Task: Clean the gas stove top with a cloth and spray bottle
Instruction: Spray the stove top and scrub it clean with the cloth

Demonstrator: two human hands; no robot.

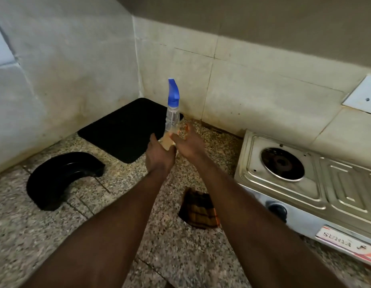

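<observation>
Left to right: curved black piece (62, 179) and black mat (122, 129) on the counter (56, 235). The left hand (159, 156) grips the base of the upright bottle (171, 119), held above the counter by the mat's right edge. The right hand (186, 142), fingers spread, is at the bottle's side, contact unclear. The cloth (199, 210) lies unheld under the right forearm. The stove (346, 190) is far right, well apart from the bottle. Likely hazards: the low grip may let the tall bottle tip or slip in a hand change, and spray from here would wet the counter, not the stove.
</observation>
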